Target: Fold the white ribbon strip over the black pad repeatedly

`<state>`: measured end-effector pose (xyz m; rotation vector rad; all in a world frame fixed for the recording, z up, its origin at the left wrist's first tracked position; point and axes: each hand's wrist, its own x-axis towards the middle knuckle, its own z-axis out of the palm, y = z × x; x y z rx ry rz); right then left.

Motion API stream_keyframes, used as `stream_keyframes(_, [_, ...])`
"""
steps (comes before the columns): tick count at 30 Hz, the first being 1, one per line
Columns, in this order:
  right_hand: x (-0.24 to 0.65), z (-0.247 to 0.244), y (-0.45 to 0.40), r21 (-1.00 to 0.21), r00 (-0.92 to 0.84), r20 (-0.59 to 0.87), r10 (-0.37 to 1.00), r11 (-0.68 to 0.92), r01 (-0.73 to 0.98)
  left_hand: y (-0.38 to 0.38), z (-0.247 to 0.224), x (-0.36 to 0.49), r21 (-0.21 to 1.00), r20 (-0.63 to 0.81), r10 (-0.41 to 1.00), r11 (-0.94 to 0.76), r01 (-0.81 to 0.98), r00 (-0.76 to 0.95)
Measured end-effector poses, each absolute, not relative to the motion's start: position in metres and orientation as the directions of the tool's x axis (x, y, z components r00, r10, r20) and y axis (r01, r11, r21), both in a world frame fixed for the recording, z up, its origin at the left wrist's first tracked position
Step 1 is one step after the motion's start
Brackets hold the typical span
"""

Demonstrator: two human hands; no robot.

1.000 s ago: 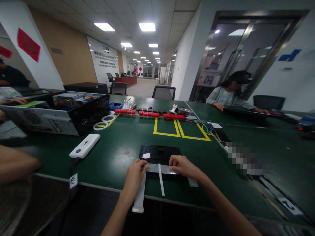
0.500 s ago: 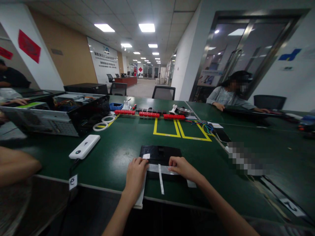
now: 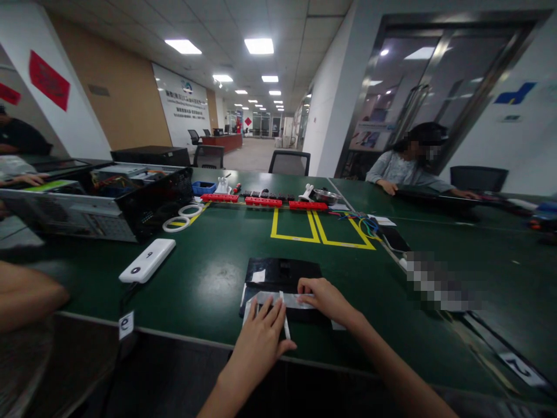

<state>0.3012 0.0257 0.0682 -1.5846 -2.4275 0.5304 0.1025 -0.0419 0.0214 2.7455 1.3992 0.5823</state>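
A flat black object (image 3: 285,270) lies on the green table near its front edge, with a small white label (image 3: 258,276) on its upper left. A pale strip (image 3: 300,299) runs across its lower part, and a narrow white strip (image 3: 286,330) crosses it, pointing toward me. My left hand (image 3: 263,334) lies with spread fingers over the left part of the pale strip. Bent fingers of my right hand (image 3: 314,293) pinch the strip's right end. A pale piece (image 3: 337,325) sits partly under my right forearm.
An opened computer case (image 3: 87,203) stands at the left, near a white power bank (image 3: 148,260) and white rings (image 3: 176,224). Red racks (image 3: 263,201), coloured wires (image 3: 368,225) and a phone (image 3: 394,238) lie farther back. A person (image 3: 404,165) sits at the right; another's arm rests at left.
My left hand has let go of the strip's left end and moved right and nearer, its fingers now spread over the strip. My right hand has hardly moved.
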Motion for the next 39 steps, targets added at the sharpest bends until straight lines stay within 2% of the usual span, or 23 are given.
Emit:
stream_keyframes(10, [0.300,0.066,0.028,-0.327,-0.412,0.002,0.911,0.390,0.861,-0.043,0.016,0.107,0.177,0.304,0.792,-0.594,0.785,0.530])
stream_keyframes(17, [0.300,0.062,0.028,-0.289,-0.413,0.016,0.911,0.399,0.870,-0.045,0.013,0.104,0.124,0.292,0.782,-0.602,0.789,0.551])
stream_keyframes(23, [0.298,0.066,0.028,-0.245,-0.432,0.005,0.902,0.420,0.874,-0.046,0.026,0.101,0.189,0.268,0.801,-0.589,0.786,0.536])
stream_keyframes(26, [0.291,0.073,0.026,-0.205,-0.438,0.004,0.899,0.430,0.879,-0.039,0.040,0.092,0.259,0.265,0.809,-0.584,0.769,0.525])
stream_keyframes(29, [0.275,0.081,0.022,-0.162,-0.420,0.041,0.907,0.420,0.893,-0.027,0.049,0.071,0.346,0.320,0.834,-0.545,0.764,0.450])
stream_keyframes(31, [0.260,0.082,0.019,-0.141,-0.414,0.085,0.906,0.422,0.895,-0.018,0.047,0.054,0.389,0.378,0.871,-0.457,0.800,0.314])
stream_keyframes(34, [0.238,0.074,0.016,-0.116,-0.494,0.138,0.858,0.509,0.853,-0.004,0.033,0.030,0.395,0.439,0.885,-0.347,0.851,0.157])
stream_keyframes(39, [0.226,0.053,0.015,-0.136,-0.630,-0.001,0.776,0.624,0.769,0.007,0.007,0.010,0.376,0.455,0.889,-0.244,0.894,0.051])
